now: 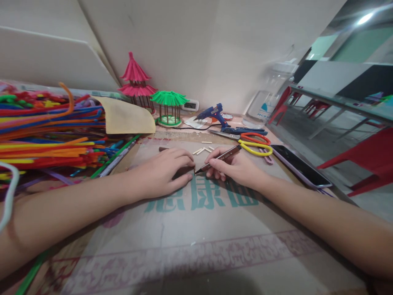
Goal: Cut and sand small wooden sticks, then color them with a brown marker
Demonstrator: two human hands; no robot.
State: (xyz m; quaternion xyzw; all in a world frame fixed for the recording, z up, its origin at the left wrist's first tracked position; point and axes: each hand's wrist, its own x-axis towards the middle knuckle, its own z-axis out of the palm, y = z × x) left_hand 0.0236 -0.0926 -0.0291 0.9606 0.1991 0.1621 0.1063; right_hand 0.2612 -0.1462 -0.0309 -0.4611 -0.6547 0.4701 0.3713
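Observation:
In my right hand (235, 166) is a brown marker (225, 155), gripped like a pen, its fine tip pointing down and left. That tip meets a spot right by the fingertips of my left hand (168, 170). The left fingers are bent and pinched together; whatever small thing they hold is too hidden to make out. Just beyond both hands several short pale sticks (202, 150) lie on the printed plastic sheet (147, 246). A brown marker cap (162, 148) shows behind the left hand.
Bundled pipe cleaners (49, 123) fill the left side. Behind stand a pink pagoda (135, 78), a green-roofed pavilion (169, 107) and a blue glue gun (213, 114). Scissors (253, 143), a phone (302, 166) and a clear plastic jug (265, 96) are at the right.

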